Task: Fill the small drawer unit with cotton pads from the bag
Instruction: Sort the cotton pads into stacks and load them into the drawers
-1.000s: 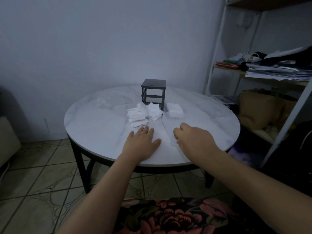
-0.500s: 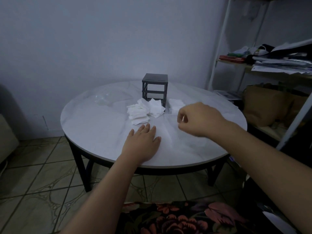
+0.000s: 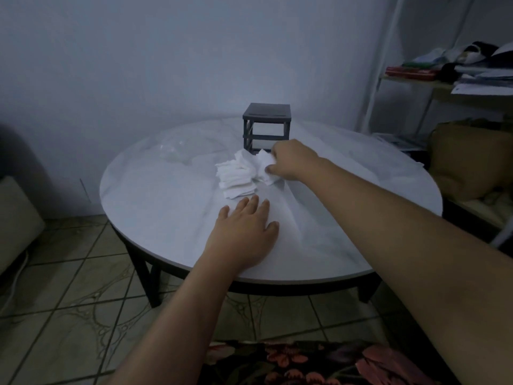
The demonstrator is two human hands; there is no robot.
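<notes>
White pads [image 3: 236, 176] — right-hand fingers [image 3: 270, 170] half-buried

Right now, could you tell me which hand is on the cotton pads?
The right hand, reaching forward and pinching pads near the drawer unit; the left hand lies flat on the table.

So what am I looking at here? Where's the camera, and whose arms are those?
There is no machine here: a person wears a camera on the head, looking down, so the two bare arms are their own. They sit at a round table. On it stands a small dark drawer unit that looks like an open frame, with a heap of white cotton pads in front of it. A crumpled clear bag lies to the left. The left hand rests flat on the table, holding nothing. The right hand reaches to the heap, its fingers closing on a clump of pads at the heap's right edge. A cluttered shelf stands to the right.
</notes>
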